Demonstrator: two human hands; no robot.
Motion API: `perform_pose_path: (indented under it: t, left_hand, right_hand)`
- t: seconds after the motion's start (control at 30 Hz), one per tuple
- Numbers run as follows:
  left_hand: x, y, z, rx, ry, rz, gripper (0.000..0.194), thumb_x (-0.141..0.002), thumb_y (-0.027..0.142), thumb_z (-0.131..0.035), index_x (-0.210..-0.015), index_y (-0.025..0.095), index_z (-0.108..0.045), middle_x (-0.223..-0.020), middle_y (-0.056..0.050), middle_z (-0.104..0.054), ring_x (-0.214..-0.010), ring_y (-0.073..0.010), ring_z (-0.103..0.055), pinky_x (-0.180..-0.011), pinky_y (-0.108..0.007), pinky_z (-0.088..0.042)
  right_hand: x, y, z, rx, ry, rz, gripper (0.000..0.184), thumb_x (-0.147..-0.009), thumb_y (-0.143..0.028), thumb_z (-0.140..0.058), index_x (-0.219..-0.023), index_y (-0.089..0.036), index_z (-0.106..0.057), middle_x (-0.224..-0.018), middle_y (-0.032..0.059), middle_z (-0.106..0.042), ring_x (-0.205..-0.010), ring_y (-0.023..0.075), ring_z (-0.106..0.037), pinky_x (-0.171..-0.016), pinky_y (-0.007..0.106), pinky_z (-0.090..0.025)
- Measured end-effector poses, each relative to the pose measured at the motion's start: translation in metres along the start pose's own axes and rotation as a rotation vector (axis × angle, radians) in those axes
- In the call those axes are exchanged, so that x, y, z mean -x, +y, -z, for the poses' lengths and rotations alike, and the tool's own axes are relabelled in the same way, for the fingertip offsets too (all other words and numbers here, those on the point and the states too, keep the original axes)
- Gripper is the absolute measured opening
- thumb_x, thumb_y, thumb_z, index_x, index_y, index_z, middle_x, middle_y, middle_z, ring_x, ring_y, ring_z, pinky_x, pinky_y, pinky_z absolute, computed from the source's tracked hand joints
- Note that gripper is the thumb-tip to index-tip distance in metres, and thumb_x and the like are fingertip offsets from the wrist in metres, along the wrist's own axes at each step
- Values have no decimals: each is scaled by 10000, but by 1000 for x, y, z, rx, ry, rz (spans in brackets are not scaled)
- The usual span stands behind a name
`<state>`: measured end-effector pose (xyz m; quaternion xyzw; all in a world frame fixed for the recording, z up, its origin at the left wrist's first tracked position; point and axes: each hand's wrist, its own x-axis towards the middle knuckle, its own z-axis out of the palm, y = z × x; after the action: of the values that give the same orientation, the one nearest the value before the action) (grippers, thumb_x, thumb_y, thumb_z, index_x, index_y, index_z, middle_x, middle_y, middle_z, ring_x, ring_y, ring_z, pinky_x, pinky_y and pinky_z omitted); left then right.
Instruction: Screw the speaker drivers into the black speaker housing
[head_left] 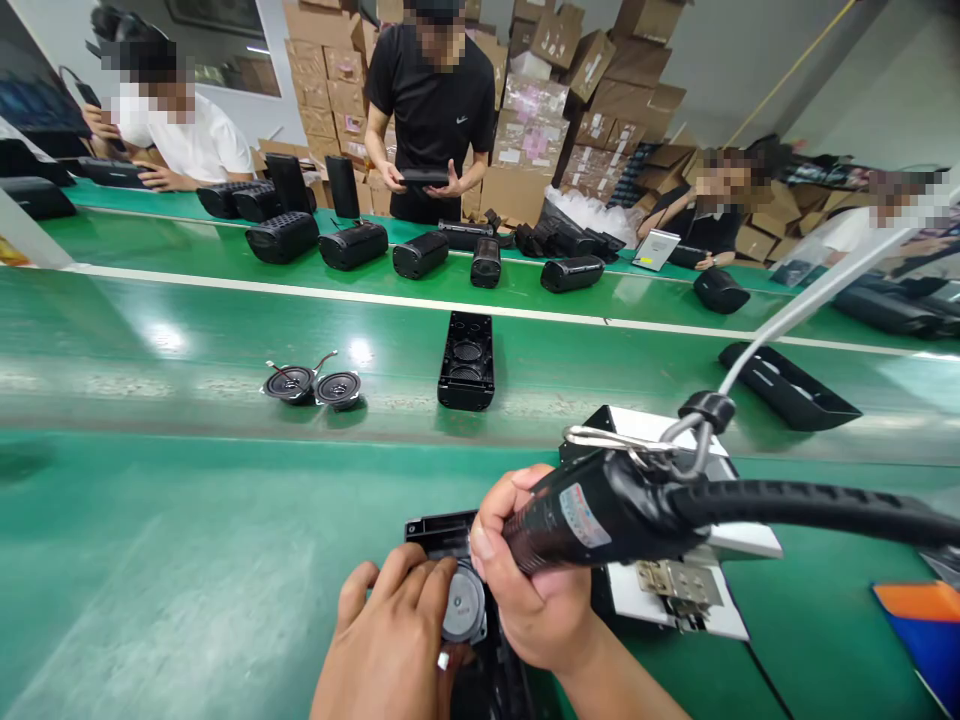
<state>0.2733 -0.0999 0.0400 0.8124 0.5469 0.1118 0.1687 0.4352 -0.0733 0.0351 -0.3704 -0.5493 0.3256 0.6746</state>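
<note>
A: Item one, the hands?
B: Right hand (536,590), fingers wrapped tight round a black electric screwdriver (600,510), its tip angled down and left; a thick black cable (810,505) runs off its rear to the right, and a wire loop hangs it from a pale cord (825,290). Left hand (390,640), fingers curled and pressed down on a round grey speaker driver (463,605).

A: Item two, where does that driver sit?
B: In a black speaker housing (439,535) on the near green surface (172,560), just below the two hands, touching both.

A: Item three, neighbours?
B: A white-and-black fixture with a metal hinge (679,585), just right of the housing. An orange-and-blue object (926,625) at the far right edge.

A: Item four, the belt?
B: A pair of loose speaker drivers (311,385) with wires, an open black housing (466,362) standing apart from them, a long black shell (787,385) to the right.

A: Item five, beyond?
B: Finished black speakers (352,245) in a row on the far surface; four other people there, one holding a black unit (424,178); stacked cardboard boxes (540,110) behind.
</note>
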Motion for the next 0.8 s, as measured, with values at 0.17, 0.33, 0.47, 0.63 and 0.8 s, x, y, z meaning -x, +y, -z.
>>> perform_pose_path:
  t: [0.17,0.33,0.47,0.63,0.8]
  left_hand:
    - [0,1,5,-2,7,-12,571,-795,37,-682,-1299,284,-786,-1284,-35,-855,-1335,-311,-692,-1114,-480,-417]
    - [-3,7,10,-39,-10,-31,428,-816,35,-656,-1149,262,-803,-1218,-52,-852,-1295,-320,-701,-1073,-488,-436]
    - [-7,1,9,-50,-15,-43,413,-854,40,-639,-1170,250,-800,-1271,-79,-832,-1334,-353,-693,-1094,-564,-478]
    - [-16,-37,-4,166,-52,-118,297,-917,232,-710,-1192,294,-807,-1220,-83,-799,-1220,-305,-748,-1022,-437,-647]
    - [-10,-45,-20,161,-53,-125,341,-989,390,-664,-1298,302,-779,-1263,-89,-773,-1178,-302,-791,-843,-371,-704]
  right_hand:
    - [-6,-4,-3,-1,0,1,279,-1063,-242,-656,-1279,-285,-485,-806,-55,-539,-601,146,-527,-542,274,-491]
    - [-11,-6,-6,23,7,48,334,-994,-177,-710,-1244,-288,-518,-802,-66,-569,-639,141,-543,-609,274,-509]
    - [-12,-5,-11,41,28,85,309,-971,-230,-753,-1203,-268,-551,-802,-59,-599,-654,149,-597,-684,306,-591]
    - [-6,-37,-1,-47,155,144,411,-1131,-343,-642,-1485,-370,-435,-894,-76,-555,-553,102,-535,-541,250,-559]
    - [11,-95,53,15,383,301,591,-1125,-257,-713,-1610,-437,-426,-836,-85,-607,-592,122,-599,-607,281,-576]
